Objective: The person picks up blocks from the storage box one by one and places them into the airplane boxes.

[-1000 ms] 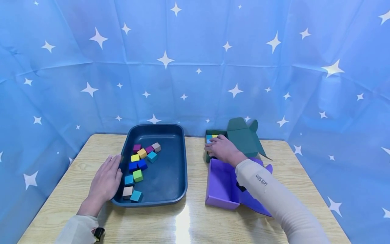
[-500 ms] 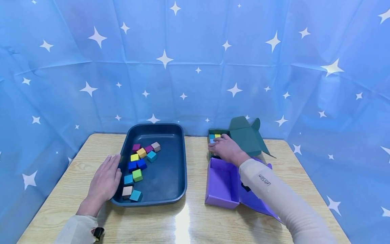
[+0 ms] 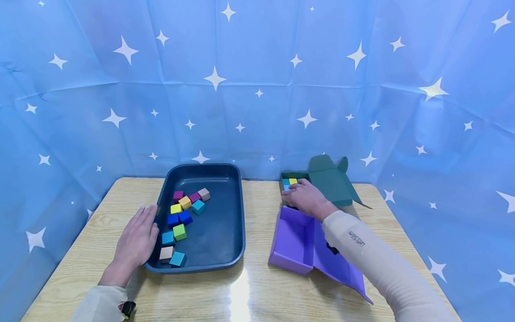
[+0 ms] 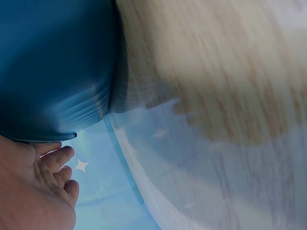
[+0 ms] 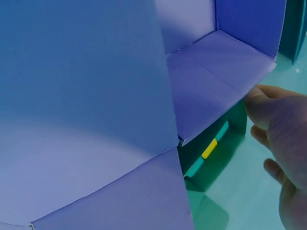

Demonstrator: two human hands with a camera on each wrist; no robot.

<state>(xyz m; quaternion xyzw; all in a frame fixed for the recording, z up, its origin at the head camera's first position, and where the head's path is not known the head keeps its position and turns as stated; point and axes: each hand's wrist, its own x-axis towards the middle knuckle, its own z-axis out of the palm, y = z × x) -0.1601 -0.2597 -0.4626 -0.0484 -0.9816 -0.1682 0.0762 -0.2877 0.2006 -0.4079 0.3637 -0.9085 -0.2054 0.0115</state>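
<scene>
My left hand (image 3: 137, 237) lies along the left rim of a dark blue tray (image 3: 219, 232), fingers extended; in the left wrist view its fingers show beside the tray wall (image 4: 53, 57). Colored cubes, such as a lime green one (image 3: 180, 231), lie in the tray's left half. My right hand (image 3: 303, 197) reaches over the near end of a small green box (image 3: 299, 175), fingers at its left side; several cubes (image 3: 293, 181) sit inside. In the right wrist view the thumb (image 5: 256, 100) overlaps the corner of a purple box (image 5: 216, 81), and nothing shows between thumb and fingers.
The open purple box (image 3: 295, 237) stands in front of the green one, its lid (image 3: 339, 264) spread to the right under my forearm. The green lid (image 3: 331, 185) lies open to the right. A starry blue curtain (image 3: 261, 107) hangs behind the wooden table (image 3: 205, 295).
My right hand and the green box have shifted to the right together. The purple box has turned slightly. My left hand stays at the tray rim.
</scene>
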